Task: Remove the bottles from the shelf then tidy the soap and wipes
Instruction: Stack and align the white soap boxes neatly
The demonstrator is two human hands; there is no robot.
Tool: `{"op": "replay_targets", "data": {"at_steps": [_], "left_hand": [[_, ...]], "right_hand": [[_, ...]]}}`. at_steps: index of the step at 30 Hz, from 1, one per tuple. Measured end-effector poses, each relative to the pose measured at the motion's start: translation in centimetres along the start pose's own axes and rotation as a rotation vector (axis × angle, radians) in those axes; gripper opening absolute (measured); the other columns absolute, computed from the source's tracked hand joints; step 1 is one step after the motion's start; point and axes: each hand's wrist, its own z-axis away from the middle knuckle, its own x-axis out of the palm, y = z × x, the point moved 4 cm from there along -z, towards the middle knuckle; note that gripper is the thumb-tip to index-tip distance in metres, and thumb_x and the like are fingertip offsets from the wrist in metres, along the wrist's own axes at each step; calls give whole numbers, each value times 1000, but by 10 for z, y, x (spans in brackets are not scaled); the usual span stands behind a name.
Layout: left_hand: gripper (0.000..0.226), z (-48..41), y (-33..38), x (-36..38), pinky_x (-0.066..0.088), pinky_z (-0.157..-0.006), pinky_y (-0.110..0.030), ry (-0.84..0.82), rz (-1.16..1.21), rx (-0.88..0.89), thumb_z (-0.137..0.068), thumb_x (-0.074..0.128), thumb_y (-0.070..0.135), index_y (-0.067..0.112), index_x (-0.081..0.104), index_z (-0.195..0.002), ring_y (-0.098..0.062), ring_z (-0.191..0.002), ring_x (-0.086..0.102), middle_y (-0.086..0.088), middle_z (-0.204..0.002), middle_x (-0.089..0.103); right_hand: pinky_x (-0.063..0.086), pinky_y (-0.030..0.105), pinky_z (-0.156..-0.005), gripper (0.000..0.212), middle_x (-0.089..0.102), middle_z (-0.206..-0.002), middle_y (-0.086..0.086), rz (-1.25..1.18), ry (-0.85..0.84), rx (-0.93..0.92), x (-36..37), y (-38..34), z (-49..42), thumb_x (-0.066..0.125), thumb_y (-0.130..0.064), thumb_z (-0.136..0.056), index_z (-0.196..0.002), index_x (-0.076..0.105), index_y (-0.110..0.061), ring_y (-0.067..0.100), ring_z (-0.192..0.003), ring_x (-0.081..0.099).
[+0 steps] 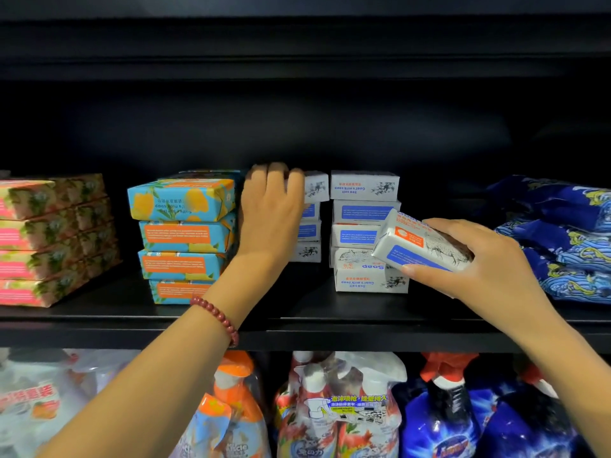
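Observation:
On the black shelf (297,312) stand two stacks of white goat's milk soap boxes. My left hand (269,213) reaches over the left white stack (312,226), its fingers curled over the top box. My right hand (489,262) grips one tilted white soap box (420,242) in front of the right white stack (363,206). One more white box (370,277) lies at that stack's foot. A stack of blue-and-orange soap boxes (185,233) stands left of my left hand. Blue wipes packs (568,236) are piled at the far right.
A block of pink-and-green soap boxes (49,236) fills the shelf's left end. The shelf below holds spray bottles (340,408), orange-capped bottles (231,404) and blue bags (463,421). Another dark shelf board (297,47) hangs overhead.

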Motion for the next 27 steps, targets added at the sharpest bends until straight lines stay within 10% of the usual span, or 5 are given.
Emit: {"op": "replay_targets", "data": {"at_steps": [7, 27], "left_hand": [[41, 31, 2, -52, 38, -79, -30, 253, 322, -27, -76, 69, 23, 4, 53, -108, -29, -96, 48, -16, -102, 59], [45, 78, -8, -70, 38, -81, -28, 146, 483, 13, -72, 78, 16, -2, 58, -107, -27, -99, 47, -18, -103, 61]], "right_hand": [[38, 1, -77, 78, 59, -105, -16, 24, -132, -16, 20, 5, -22, 66, -60, -53, -120, 61, -22, -2, -96, 55], [30, 18, -100, 57, 52, -124, -3, 222, -146, -132, 58, 9, -27, 70, -37, -79, -128, 56, -13, 7, -116, 38]]}}
